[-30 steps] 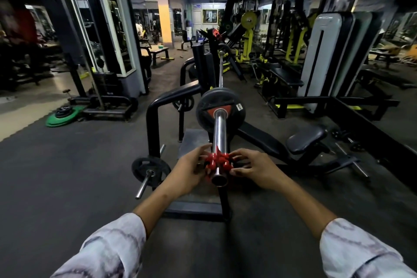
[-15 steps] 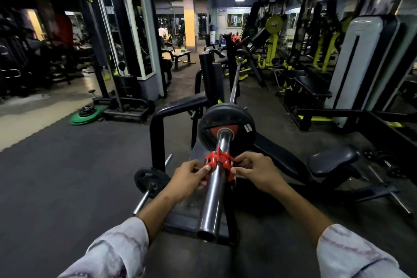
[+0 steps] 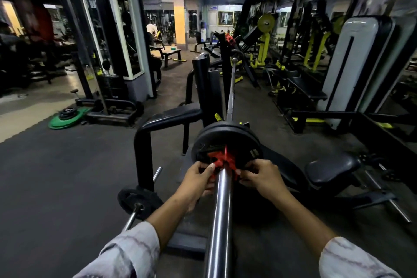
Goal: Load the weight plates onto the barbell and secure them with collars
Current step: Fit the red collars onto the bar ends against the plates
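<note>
A chrome barbell (image 3: 221, 216) runs from the bottom of the view away towards a rack. A black weight plate (image 3: 225, 135) sits on its near sleeve. Right against the plate's face is a red collar (image 3: 224, 160) around the sleeve. My left hand (image 3: 198, 176) pinches the collar's left wing and my right hand (image 3: 262, 177) pinches its right wing. Both sleeves are pale and patterned.
A small black plate (image 3: 137, 201) sits on a storage peg at the lower left of the black bench frame (image 3: 144, 140). Green and black plates (image 3: 67, 117) lie on the floor at the left. A padded seat (image 3: 331, 167) is at the right. Machines line both sides.
Both hands have slid the red collar along the sleeve, from near its end up against the black plate. The view has moved closer to the bar.
</note>
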